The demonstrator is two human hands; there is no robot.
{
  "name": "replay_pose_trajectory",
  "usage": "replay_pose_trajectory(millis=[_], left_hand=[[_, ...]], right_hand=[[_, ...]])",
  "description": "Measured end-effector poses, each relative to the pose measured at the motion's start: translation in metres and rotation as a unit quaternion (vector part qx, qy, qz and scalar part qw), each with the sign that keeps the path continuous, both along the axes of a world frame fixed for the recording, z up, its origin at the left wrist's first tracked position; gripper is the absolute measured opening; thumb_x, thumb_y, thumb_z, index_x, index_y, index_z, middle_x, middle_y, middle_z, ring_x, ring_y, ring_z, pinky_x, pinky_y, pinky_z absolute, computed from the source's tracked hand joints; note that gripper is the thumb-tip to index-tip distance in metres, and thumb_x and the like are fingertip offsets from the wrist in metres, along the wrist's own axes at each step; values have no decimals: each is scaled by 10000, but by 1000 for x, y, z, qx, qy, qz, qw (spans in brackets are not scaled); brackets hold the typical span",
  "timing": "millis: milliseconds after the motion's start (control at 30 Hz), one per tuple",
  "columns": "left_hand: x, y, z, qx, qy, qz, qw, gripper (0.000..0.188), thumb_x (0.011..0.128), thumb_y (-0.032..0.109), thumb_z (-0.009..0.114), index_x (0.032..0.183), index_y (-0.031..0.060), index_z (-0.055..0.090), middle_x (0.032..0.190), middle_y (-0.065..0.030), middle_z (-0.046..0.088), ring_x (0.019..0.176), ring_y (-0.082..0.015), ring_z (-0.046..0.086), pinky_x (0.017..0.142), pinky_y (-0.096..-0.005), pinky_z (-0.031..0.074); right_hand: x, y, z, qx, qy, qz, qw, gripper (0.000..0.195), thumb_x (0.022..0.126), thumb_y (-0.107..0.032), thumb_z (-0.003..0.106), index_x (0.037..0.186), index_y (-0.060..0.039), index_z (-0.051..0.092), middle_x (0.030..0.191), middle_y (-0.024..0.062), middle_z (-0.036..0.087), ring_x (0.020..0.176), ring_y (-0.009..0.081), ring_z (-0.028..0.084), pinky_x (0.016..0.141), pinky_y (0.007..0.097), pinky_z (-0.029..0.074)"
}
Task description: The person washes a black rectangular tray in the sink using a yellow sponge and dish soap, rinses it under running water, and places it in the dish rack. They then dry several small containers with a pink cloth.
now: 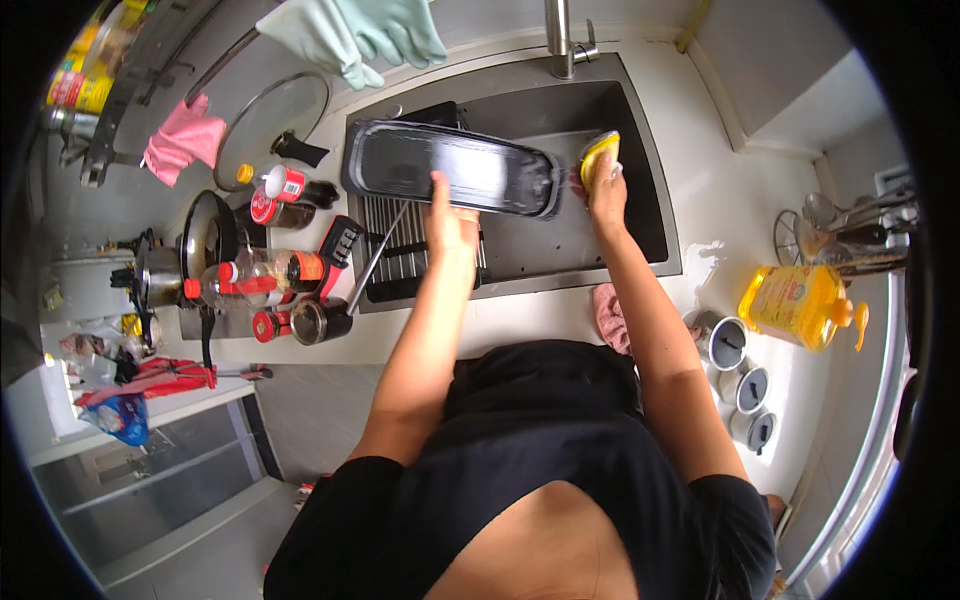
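Note:
My left hand [452, 217] grips the near edge of a long black tray [397, 161], its thumb over the rim. The tray is tilted, and light glints off its wet-looking face. In my right hand [607, 193] is a yellow sponge [598, 154], apart from the tray's right end, with what looks like white foam by the fingers. Both hands are over a dark grey sink [555, 251]. Below the tray, a metal drying rack [390, 259] spans the sink's left side. The tray hides part of the rack and of the basin.
A metal faucet [560, 45] rises behind the sink. Bottles [274, 270], jars and a knife sharpener [339, 244] crowd the left counter. To the right stand a yellow pump bottle [791, 304] and several lidded canisters [727, 345]. A pink cloth [611, 319] lies at the front edge.

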State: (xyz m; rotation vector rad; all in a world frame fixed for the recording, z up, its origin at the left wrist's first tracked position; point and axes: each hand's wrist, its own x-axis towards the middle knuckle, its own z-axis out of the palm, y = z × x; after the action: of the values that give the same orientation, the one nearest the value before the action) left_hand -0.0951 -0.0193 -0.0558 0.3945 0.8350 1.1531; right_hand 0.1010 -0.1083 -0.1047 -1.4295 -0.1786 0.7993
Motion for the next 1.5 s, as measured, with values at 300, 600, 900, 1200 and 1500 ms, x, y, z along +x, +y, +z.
replay_pose_trajectory(millis=[300,600,900,1200,1500], left_hand=[[-75,33,78,125,124,117,977,322,903,240,612,1160,57,545,1136,-42,594,997,-147,584,815,-287,487],[-92,25,77,96,72,130,984,388,916,213,586,1237,29,470,1219,-86,549,1086,-221,554,931,-427,457],[-12,1,-15,-171,-107,-40,979,300,905,209,593,1140,24,565,1128,-98,620,1056,-231,586,962,-394,457],[82,-1,-37,-177,-126,-117,969,378,900,252,604,1203,39,526,1206,-77,573,1099,-217,548,984,-369,427],[103,10,-42,-154,-130,-65,977,322,890,266,620,1150,84,573,1158,-29,609,1067,-175,577,954,-323,451]], right_hand=[[-77,17,19,-95,-208,354,907,414,906,-375,541,1069,5,570,904,193,653,837,290,639,771,382,480],[-122,34,9,-62,-259,432,862,329,868,-201,603,1109,22,597,961,148,674,845,248,652,786,320,501],[95,72,-16,-15,-236,136,962,233,954,-162,503,1067,10,611,863,54,644,729,104,605,665,244,518],[193,160,55,-214,-465,14,859,315,859,-313,560,994,-65,700,771,118,692,748,250,675,727,344,503],[239,195,20,-258,-437,22,861,282,822,-293,566,913,-75,720,819,183,673,799,334,655,739,390,504]])
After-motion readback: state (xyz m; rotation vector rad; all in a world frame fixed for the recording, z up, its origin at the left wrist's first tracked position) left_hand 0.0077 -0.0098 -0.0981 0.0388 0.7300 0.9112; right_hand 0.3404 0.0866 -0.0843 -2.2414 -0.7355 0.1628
